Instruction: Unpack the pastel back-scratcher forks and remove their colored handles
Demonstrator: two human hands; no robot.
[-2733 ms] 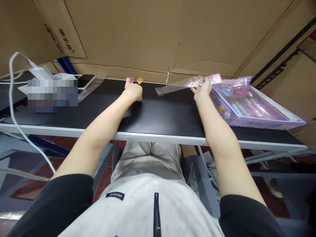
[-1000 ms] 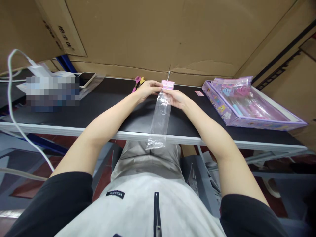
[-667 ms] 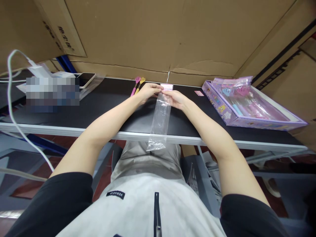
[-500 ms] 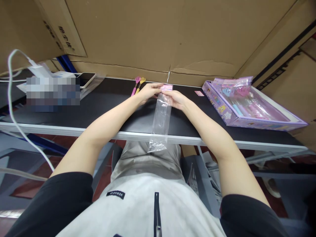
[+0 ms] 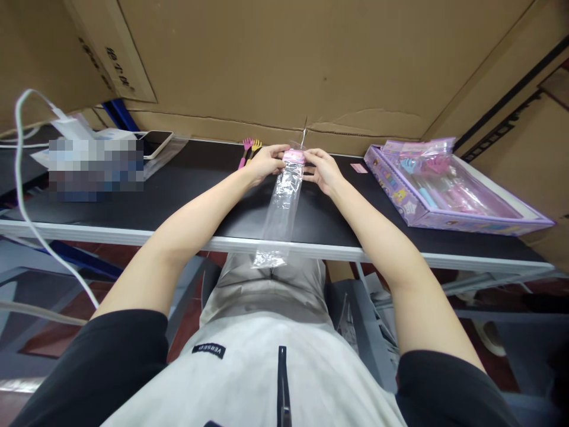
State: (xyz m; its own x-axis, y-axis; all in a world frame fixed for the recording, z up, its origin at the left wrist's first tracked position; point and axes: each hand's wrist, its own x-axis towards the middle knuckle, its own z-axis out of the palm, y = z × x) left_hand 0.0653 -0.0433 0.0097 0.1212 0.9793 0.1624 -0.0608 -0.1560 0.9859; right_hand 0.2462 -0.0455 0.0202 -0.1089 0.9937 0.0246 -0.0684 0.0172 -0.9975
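Both my hands hold the top of a long clear plastic bag [image 5: 280, 207] with a pink header strip. My left hand [image 5: 263, 163] pinches the header from the left, and my right hand [image 5: 323, 169] grips it from the right with fingers curled. The bag hangs down over the black table [image 5: 178, 196] and past its front edge. Two small toy forks, one pink [image 5: 244, 149] and one yellow [image 5: 253, 147], lie on the table just behind my left hand.
A purple box [image 5: 448, 190] of pink and blue packaged items sits at the right. A small pink tag [image 5: 358, 168] lies near it. A phone [image 5: 153, 142], a white charger with cable [image 5: 66, 127] and cardboard walls stand behind.
Earlier my right hand took the bag from the purple box while my left rested by the forks. Both hands then met at the header. The bag's lower end has swung slightly left.
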